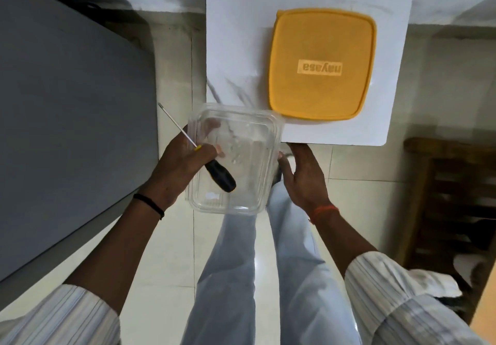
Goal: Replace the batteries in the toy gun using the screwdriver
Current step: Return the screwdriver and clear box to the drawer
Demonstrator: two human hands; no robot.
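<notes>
My left hand (179,160) grips a screwdriver (218,176) with a black handle and a thin metal shaft pointing up and left. The same hand also holds the left side of a clear plastic container (241,183), which looks empty. My right hand (303,175) rests against the container's right side, fingers spread along its wall. The container hangs in the air just in front of the white table's near edge. No toy gun or batteries are in view.
A white marble-look table (236,49) carries a box with a yellow lid (322,65) marked "nayasa". A dark grey surface (67,116) fills the left. A wooden piece of furniture (451,197) stands at the right. My legs and tiled floor lie below.
</notes>
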